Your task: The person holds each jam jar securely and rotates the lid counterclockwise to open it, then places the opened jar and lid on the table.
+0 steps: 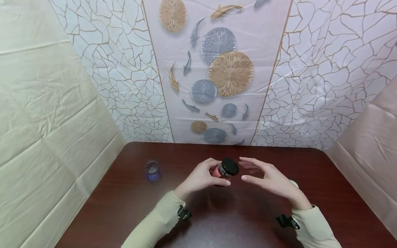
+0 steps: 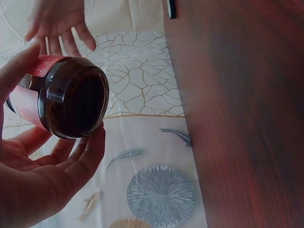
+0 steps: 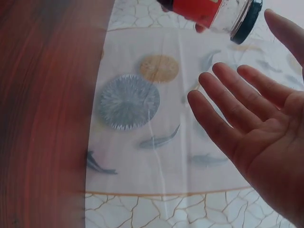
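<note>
My left hand (image 1: 201, 175) grips a glass jar (image 1: 222, 171) with a red label and a black lid (image 1: 230, 167). In the left wrist view, the jar's dark glass base (image 2: 85, 102) faces the camera, with thumb and fingers around its sides. The jar is held up over the table, tilted with its lid toward the right. Just right of the lid, my right hand (image 1: 273, 179) is held with fingers spread and nothing in its grasp. In the right wrist view, its palm and fingers (image 3: 237, 99) lie apart from the lid.
A small glass jar with a blue lower part (image 1: 153, 171) stands at the left on the dark red-brown table (image 1: 124, 213). A whitish round object (image 1: 294, 184) shows partly behind my right hand. Patterned cloth (image 1: 192, 103) hangs beyond the table's far edge, with beige cloth at both sides.
</note>
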{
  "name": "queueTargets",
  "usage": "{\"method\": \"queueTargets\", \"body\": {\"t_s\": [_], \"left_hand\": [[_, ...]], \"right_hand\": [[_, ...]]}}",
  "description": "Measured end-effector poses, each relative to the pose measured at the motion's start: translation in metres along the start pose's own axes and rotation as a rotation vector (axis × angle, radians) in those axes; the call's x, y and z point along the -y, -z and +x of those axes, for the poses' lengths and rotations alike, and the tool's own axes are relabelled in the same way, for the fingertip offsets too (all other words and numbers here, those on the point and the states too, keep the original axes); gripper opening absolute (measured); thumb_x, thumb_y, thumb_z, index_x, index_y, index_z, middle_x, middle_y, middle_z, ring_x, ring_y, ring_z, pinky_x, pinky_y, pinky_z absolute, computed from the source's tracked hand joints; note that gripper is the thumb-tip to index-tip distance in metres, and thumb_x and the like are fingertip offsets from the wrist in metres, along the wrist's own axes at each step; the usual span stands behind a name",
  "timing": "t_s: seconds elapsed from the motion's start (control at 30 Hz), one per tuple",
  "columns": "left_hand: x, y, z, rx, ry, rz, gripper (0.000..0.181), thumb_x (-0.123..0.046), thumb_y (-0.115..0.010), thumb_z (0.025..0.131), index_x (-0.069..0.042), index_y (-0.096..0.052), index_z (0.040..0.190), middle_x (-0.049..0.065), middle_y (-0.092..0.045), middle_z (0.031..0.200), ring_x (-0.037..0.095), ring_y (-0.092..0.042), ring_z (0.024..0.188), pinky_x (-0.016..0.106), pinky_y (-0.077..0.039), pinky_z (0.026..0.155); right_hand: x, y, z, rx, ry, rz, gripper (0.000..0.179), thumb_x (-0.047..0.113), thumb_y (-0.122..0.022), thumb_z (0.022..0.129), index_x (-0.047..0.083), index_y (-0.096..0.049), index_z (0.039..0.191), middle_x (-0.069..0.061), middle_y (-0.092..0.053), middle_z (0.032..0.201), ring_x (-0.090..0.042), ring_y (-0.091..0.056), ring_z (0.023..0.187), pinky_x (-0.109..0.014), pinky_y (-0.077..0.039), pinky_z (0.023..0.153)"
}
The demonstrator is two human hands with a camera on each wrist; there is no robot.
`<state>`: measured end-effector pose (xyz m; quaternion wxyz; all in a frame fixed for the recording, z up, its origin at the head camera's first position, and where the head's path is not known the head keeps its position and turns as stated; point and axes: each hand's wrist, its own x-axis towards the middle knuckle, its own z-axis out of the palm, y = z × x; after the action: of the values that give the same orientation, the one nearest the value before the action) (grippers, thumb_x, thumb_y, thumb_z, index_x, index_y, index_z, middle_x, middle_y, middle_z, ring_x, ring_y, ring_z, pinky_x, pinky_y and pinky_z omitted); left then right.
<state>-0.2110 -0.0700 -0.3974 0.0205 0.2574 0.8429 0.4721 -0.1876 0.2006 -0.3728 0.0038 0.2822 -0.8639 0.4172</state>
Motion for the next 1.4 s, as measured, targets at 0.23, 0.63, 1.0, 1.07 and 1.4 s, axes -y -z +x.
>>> {"method": "queueTargets", "body": {"t_s": [0.23,0.63,1.0,1.07,1.4], "left_hand": [[0.0,0.0,-0.004,0.03,-0.031,0.034,0.055,-0.043,-0.09,0.074,-0.025,-0.072,0.123,-0.009,-0.06,0.1,0.009,-0.053,0.089,0.026,-0.045,0.076],[-0.006,-0.004,-0.011,0.044,-0.029,0.064,0.057,-0.046,-0.089,0.074,-0.023,-0.07,0.122,-0.015,-0.065,0.099,0.004,-0.058,0.086,0.024,-0.048,0.076],[-0.015,-0.001,-0.019,0.067,-0.028,0.06,0.057,-0.047,-0.089,0.074,-0.023,-0.07,0.122,-0.016,-0.065,0.098,0.003,-0.059,0.085,0.023,-0.05,0.074],[-0.015,-0.001,-0.02,0.074,-0.028,0.053,0.057,-0.047,-0.089,0.073,-0.024,-0.07,0.122,-0.015,-0.065,0.098,0.004,-0.06,0.085,0.023,-0.05,0.073],[-0.015,0.0,-0.022,0.111,-0.039,0.009,0.054,-0.045,-0.091,0.071,-0.025,-0.071,0.117,-0.015,-0.068,0.095,0.003,-0.061,0.083,0.023,-0.051,0.07]], "right_hand": [[0.008,-0.007,0.005,0.003,0.044,-0.025,0.061,0.037,-0.074,0.092,0.023,-0.051,0.147,0.0,-0.064,0.134,-0.024,-0.064,0.117,-0.048,-0.054,0.09],[0.018,-0.021,0.008,-0.007,0.083,-0.119,0.063,0.043,-0.075,0.091,0.022,-0.053,0.146,0.007,-0.065,0.127,-0.013,-0.064,0.11,-0.031,-0.053,0.083],[0.025,-0.021,0.007,-0.033,0.165,-0.204,0.06,0.044,-0.078,0.087,0.024,-0.058,0.141,0.011,-0.06,0.128,-0.01,-0.06,0.114,-0.037,-0.053,0.087],[0.027,-0.021,0.007,-0.033,0.174,-0.21,0.06,0.044,-0.078,0.087,0.022,-0.06,0.14,0.011,-0.06,0.126,-0.01,-0.059,0.113,-0.036,-0.053,0.088],[0.032,-0.022,0.008,-0.034,0.222,-0.211,0.051,0.041,-0.08,0.086,0.019,-0.066,0.129,0.015,-0.062,0.113,-0.005,-0.06,0.1,-0.029,-0.052,0.08]]}}
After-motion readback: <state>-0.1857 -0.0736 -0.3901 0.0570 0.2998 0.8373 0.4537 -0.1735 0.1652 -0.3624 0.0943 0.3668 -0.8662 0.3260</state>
